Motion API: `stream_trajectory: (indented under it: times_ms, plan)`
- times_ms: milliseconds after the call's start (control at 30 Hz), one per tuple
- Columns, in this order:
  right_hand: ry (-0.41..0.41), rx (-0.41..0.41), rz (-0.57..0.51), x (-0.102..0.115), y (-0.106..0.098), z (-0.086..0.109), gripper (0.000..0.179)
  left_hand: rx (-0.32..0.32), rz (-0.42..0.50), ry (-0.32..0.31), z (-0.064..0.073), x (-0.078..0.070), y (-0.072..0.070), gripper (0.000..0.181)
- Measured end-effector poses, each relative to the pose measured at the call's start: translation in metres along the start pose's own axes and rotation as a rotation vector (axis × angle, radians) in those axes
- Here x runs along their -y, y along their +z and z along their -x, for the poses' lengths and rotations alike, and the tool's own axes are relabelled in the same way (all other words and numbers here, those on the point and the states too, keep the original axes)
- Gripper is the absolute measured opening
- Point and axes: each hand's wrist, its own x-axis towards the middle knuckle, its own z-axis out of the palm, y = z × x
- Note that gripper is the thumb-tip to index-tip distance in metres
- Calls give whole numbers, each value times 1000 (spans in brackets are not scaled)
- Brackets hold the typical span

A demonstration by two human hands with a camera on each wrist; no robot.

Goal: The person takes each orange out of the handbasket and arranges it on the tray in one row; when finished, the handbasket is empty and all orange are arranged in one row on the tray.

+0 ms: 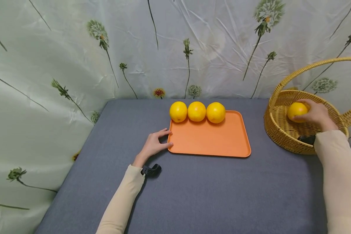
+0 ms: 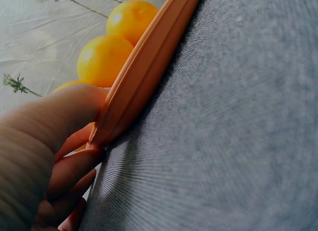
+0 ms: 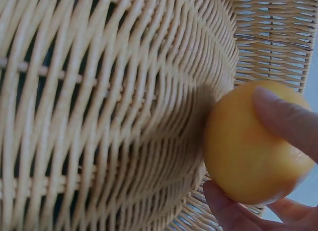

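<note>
My right hand (image 1: 317, 113) grips an orange (image 1: 296, 112) inside the wicker basket (image 1: 270, 130) at the right. In the right wrist view, the thumb lies over the orange (image 3: 253, 146) and fingers lie beneath it, close to the woven wicker (image 3: 124, 112). My left hand (image 1: 153, 143) is at the left edge of the orange-coloured tray (image 1: 210, 139), thumb and index finger spread apart, their tips touching its rim. In the left wrist view, the thumb (image 2: 74, 107) rests against the tray's rim (image 2: 134, 82). Three oranges (image 1: 197, 111) sit in a row along the tray's back left.
A dark grey cloth (image 1: 222, 191) covers the table. Behind it hangs a pale curtain (image 1: 152, 48) with a dandelion print. The basket's tall handle (image 1: 307, 70) arches up at the far right. A black strap device (image 1: 152, 170) is on the left wrist.
</note>
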Motion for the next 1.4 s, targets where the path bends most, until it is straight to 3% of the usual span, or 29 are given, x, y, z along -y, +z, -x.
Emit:
stream_trajectory:
  times_ms: [767, 1400]
  plan:
    - [4, -41, -29, 27, -30, 3, 77, -20, -10, 22, -1, 2, 2, 52]
    - [-55, -110, -4, 47, -41, 27, 76, -16, 4, 18, -2, 5, 2, 53]
